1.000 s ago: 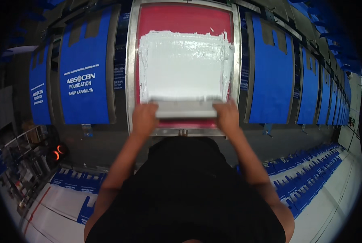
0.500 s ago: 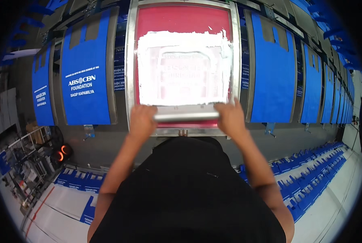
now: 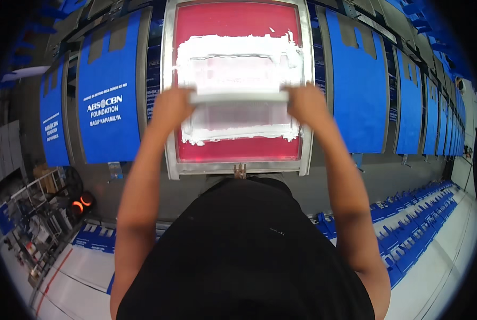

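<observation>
Both my hands hold a squeegee (image 3: 238, 98) by its two ends, level across the middle of a screen printing frame (image 3: 169, 136). My left hand (image 3: 172, 108) is closed around the left end, and my right hand (image 3: 308, 105) grips the right end. The frame has metal sides and a red mesh (image 3: 238, 151). Thick white ink (image 3: 233, 44) lies in a band beyond the squeegee and in a ragged strip near me. Between squeegee and near strip, the mesh looks pale and thinly coated. What lies beneath the screen is hidden.
A printed blue bag (image 3: 108, 90) lies flat on a board to the left, with another beyond it. On the right, a plain blue bag (image 3: 356, 90) heads a row of similar boards. Several blue bags (image 3: 414, 226) cover the white surface at lower right. A heater glows orange (image 3: 82, 202) at lower left.
My hands have pushed the squeegee away from me, from the near edge of the ink to the middle of the screen. The frame has shifted slightly left in view.
</observation>
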Action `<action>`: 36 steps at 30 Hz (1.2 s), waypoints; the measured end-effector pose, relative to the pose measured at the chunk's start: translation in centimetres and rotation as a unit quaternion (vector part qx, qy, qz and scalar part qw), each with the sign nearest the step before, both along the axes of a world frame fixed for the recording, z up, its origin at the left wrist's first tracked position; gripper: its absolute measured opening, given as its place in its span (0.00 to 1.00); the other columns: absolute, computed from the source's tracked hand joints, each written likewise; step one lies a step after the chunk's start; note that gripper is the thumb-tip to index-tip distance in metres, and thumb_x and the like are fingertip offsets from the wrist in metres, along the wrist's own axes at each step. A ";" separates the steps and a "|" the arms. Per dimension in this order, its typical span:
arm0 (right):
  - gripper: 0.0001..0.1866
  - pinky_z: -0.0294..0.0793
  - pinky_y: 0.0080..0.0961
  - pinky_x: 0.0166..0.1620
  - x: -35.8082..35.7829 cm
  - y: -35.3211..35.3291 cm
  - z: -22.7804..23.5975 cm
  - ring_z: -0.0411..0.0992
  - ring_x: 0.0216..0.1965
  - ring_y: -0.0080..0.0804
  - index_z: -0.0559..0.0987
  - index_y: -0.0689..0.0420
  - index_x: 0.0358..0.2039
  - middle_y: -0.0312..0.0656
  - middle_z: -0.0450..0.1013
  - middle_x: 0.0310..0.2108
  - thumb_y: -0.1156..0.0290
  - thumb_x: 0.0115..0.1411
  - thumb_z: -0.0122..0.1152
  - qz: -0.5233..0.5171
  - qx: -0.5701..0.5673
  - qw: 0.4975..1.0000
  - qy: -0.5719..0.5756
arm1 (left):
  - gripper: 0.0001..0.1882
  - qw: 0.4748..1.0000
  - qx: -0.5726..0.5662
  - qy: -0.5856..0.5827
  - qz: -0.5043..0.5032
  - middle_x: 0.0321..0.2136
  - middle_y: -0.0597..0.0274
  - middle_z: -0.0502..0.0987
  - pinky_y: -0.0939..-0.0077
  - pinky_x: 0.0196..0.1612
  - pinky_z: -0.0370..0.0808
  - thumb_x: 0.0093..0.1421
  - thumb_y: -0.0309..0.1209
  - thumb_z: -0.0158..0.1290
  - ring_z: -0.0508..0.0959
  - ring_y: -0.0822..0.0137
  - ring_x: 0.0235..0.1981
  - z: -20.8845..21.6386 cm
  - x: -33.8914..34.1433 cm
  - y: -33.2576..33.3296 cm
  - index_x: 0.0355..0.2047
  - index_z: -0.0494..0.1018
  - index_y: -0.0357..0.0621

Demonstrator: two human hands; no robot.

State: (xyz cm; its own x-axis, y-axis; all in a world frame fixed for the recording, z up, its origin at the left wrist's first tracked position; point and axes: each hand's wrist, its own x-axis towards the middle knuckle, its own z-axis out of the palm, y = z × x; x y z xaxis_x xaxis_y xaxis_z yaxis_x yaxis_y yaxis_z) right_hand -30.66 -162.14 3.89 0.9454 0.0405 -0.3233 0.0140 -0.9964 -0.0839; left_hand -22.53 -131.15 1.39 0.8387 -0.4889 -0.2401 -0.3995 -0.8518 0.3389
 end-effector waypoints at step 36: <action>0.28 0.73 0.37 0.52 18.6 -1.3 -2.1 0.73 0.49 0.44 0.77 0.51 0.50 0.47 0.76 0.47 0.72 0.43 0.57 0.068 0.053 0.996 -0.025 | 0.21 0.669 -0.374 0.600 0.229 0.24 0.70 0.75 0.81 0.30 0.69 0.65 0.48 0.50 0.71 0.80 0.27 -8.5 -25.8 -1.2 0.31 0.77 0.40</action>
